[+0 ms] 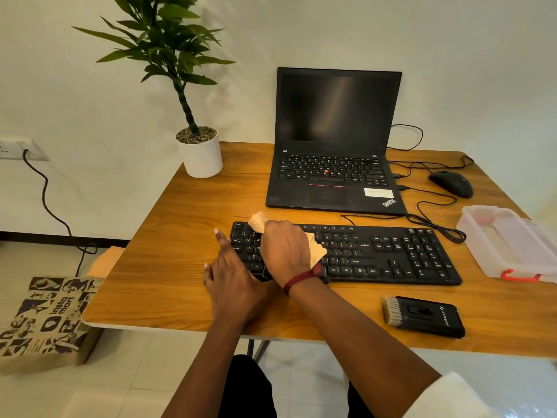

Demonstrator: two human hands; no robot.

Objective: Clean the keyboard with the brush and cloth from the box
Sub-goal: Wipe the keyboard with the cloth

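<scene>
A black keyboard [391,254] lies across the wooden table in front of the laptop. My right hand [284,248] presses a beige cloth [318,251] onto the keyboard's left half; the cloth sticks out above and to the right of the hand. My left hand [232,282] rests flat at the keyboard's left end, fingers spread, holding it steady. The black brush [423,315], with pale bristles at its left end, lies on the table near the front edge, below the keyboard's right half. The clear plastic box [509,242] with a red latch stands open at the right edge.
An open black laptop [334,146] stands behind the keyboard. A black mouse [451,184] and loose cables [434,218] lie right of it. A potted plant [200,152] sits at the table's back left. A printed paper bag [45,321] stands on the floor to the left.
</scene>
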